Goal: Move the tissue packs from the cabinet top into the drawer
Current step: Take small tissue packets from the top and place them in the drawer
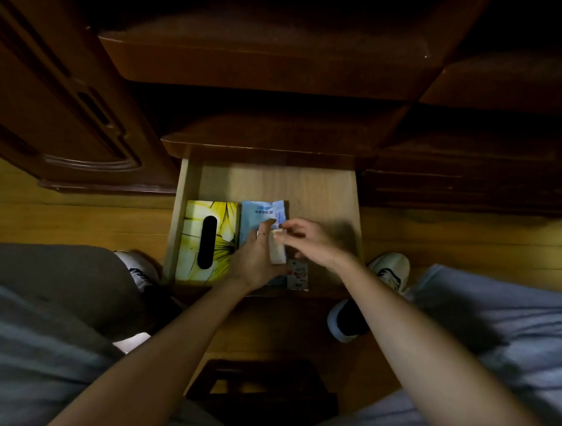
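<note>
The light wooden drawer [322, 188] is pulled out below the dark cabinet top [260, 138]. Inside at the left lies a yellow flowered tissue box [196, 222]. Beside it lies a blue tissue pack [260, 212]. My left hand [256, 256] holds a small white tissue pack [277, 249] upright over the blue one. My right hand [310, 242] pinches the top of the same white pack with its fingertips. A small patterned pack [298, 274] lies at the drawer's front, partly hidden under my hands.
The right half of the drawer floor is bare wood. Dark cabinets [70, 110] stand on the left and right. My shoes [389, 270] rest on the wooden floor either side of the drawer. A dark stool [260, 390] is under me.
</note>
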A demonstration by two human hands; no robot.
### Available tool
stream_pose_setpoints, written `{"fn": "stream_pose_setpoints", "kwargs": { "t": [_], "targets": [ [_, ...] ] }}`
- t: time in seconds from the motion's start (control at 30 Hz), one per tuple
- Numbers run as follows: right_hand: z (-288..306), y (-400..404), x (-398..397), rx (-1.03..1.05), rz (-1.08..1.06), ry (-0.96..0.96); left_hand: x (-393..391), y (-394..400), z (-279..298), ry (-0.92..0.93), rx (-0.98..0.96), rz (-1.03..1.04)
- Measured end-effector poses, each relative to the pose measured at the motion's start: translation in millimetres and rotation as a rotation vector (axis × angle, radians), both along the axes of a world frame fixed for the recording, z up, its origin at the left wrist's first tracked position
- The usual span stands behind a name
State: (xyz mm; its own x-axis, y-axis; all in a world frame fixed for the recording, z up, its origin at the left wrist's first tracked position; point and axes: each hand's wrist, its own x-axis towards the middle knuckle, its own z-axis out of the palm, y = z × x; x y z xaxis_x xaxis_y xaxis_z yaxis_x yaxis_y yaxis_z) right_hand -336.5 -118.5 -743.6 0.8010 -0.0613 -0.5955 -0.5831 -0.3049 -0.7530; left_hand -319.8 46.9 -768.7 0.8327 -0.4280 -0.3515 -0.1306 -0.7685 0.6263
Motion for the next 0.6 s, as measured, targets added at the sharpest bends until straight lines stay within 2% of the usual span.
{"fn": "stream_pose_setpoints", "kwargs": {
  "t": [0.1,0.2,0.27,0.33,0.4,0.6],
  "targets": [
    [-1,1,-10,0.043,0.006,0.022,-5,3,3,0.068,-0.088,-0.084],
    [-1,-4,-15,0.070,-0.022,-0.010,-8,9,0,0.033,-0.097,-0.119],
    [1,-16,-11,-0.071,-0.062,-0.106,-7,12,-4,0.016,-0.061,-0.068],
    [-1,-32,-7,-0.327,-0.054,-0.126,-4,15,-8,0.003,-0.065,0.014],
    [-9,-43,-7,-0.514,0.030,-0.031,-1,16,-10,0.010,-0.109,0.076],
    [-35,-27,-30,-0.747,0.332,0.266,1,12,-16,0.132,-0.217,0.279]
  ]
}}
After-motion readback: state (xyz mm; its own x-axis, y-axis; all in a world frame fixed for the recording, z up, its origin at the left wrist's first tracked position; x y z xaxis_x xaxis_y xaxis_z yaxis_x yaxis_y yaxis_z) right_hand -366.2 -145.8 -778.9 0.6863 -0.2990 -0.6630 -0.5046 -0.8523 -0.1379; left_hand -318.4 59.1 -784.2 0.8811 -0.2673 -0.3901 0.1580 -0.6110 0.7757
